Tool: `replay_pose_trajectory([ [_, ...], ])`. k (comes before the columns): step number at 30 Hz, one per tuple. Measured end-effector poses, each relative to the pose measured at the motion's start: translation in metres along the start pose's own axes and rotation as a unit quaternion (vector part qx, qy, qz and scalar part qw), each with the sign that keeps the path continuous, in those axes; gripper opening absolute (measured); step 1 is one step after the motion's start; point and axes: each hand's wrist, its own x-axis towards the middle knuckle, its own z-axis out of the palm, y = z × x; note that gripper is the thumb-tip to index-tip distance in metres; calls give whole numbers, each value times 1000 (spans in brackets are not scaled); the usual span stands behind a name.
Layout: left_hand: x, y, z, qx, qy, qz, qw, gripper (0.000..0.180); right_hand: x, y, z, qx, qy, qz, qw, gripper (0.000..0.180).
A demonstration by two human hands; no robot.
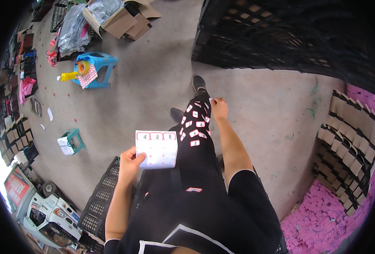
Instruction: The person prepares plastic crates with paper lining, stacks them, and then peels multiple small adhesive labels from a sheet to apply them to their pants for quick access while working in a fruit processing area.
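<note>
My left hand (129, 163) grips a white sticker sheet (161, 153) by its left side, thumb on top. One row of red-edged labels runs along the sheet's far edge; most of the rest is bare backing. My right hand (219, 109) is at the right side of my extended leg, near the knee, with its fingers pinched. A bit of a white sticker (211, 100) shows at the fingertips. Many red-edged stickers (200, 124) are scattered over the black trouser leg (204, 154), and another sticker (194, 189) lies higher up, near my lap.
A blue stool (107, 70) carries tape and another label sheet. Beyond it lie an open cardboard box (117, 23) and plastic wrap. A small green stool (75, 139) stands left. Black crates (255, 38) rise front right; cartons (348, 139) and pink packages (319, 211) stack right. A white truck (54, 216) is lower left.
</note>
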Motion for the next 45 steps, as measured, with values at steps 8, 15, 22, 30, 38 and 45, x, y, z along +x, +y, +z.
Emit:
replay_pose_trajectory([
  [8, 18, -17, 2, 2, -8, -62, 998, 21, 34, 21, 50, -142, -86, -122, 979, 19],
  [15, 41, -28, 9, -34, -14, -103, 994, 20, 45, 40, 80, -299, -185, -198, 915, 20],
  [22, 59, -24, 16, -8, -13, -100, 995, 19, 84, 53, 70, -36, -409, 173, 895, 44],
  [30, 64, -12, 20, -4, -10, 12, 1000, 19, -37, -196, -68, 260, -349, -244, 866, 15],
  [38, 50, 8, 16, 175, 0, 138, 975, 24, -63, -239, -75, 169, -305, -381, 856, 31],
  [45, 50, -4, 14, 245, 14, 217, 945, 28, -78, -236, -75, 136, -281, -411, 857, 29],
])
